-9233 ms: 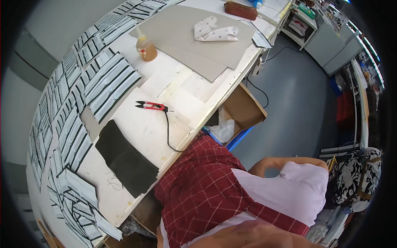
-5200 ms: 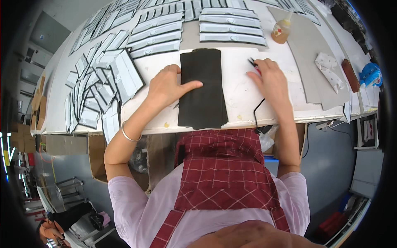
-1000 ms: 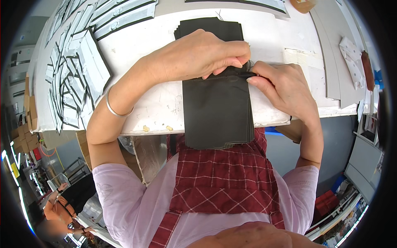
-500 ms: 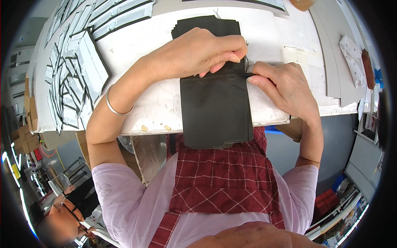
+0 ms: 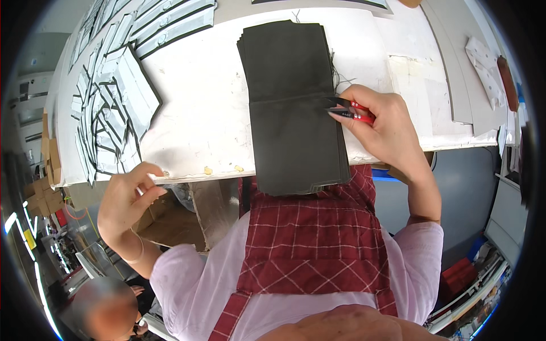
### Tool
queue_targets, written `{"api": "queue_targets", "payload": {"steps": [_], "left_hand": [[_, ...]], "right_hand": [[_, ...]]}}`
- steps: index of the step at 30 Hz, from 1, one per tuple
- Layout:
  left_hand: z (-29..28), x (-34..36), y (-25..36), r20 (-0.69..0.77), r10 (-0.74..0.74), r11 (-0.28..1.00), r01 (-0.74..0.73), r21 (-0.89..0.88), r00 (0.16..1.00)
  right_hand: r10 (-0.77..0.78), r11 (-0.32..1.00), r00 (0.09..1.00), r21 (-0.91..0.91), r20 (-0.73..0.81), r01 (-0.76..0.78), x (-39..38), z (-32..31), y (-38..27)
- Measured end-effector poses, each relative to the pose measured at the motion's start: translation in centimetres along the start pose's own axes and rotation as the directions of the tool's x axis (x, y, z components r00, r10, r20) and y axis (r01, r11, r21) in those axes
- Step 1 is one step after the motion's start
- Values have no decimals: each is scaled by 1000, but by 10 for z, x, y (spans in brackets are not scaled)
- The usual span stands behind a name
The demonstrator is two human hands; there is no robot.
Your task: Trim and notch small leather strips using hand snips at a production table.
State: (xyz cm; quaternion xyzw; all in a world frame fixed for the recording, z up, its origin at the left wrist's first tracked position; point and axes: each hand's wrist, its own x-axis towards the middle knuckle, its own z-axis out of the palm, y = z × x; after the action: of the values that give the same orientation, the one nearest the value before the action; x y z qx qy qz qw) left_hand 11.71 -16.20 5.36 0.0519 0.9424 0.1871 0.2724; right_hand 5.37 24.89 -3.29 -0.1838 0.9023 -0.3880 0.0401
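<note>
A stack of dark fabric pieces [image 5: 287, 142] lies across the white table [image 5: 199, 68], overhanging the front edge, with a crease across it and loose threads along its right side. My right hand [image 5: 380, 125] grips red-and-black thread snips [image 5: 357, 113], their black blades over the stack's right part, at the crease. My left hand [image 5: 128, 196] is off the stack, low at the table's front left edge, fingers bent but apart, nothing visible in them.
Pale pieces with dark edges [image 5: 119, 108] pile at the table's left. Grey boards [image 5: 460, 74], a dotted cloth [image 5: 480, 68] and a brown case [image 5: 506, 82] lie at the right. A cardboard box [image 5: 173, 227] stands below the table. A co-worker [image 5: 108, 307] is at lower left.
My left hand has left the stack and moved down-left to the table's edge. The red snips now show plainly in my right hand. The co-worker's position has shifted.
</note>
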Motion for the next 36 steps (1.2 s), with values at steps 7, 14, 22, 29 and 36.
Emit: {"api": "queue_targets", "payload": {"steps": [7,14,22,29,36], "left_hand": [[35,-26,-8,-321,-40,951,-62,-302,946],[52,84,103,-293,366,788,-462,-408,883],[66,157,151,-57,390,738,-349,-577,919],[70,158,152,-62,364,755,-333,-564,929],[59,148,159,-78,479,861,-485,-150,874]], "right_hand": [[265,964,797,172,-542,-203,-15,-32,23],[171,963,954,248,-245,-108,-29,7,-1],[196,960,971,227,-137,-162,-10,8,3],[200,918,978,358,-50,-170,-6,7,5],[147,863,988,494,-46,-105,0,17,2]]}}
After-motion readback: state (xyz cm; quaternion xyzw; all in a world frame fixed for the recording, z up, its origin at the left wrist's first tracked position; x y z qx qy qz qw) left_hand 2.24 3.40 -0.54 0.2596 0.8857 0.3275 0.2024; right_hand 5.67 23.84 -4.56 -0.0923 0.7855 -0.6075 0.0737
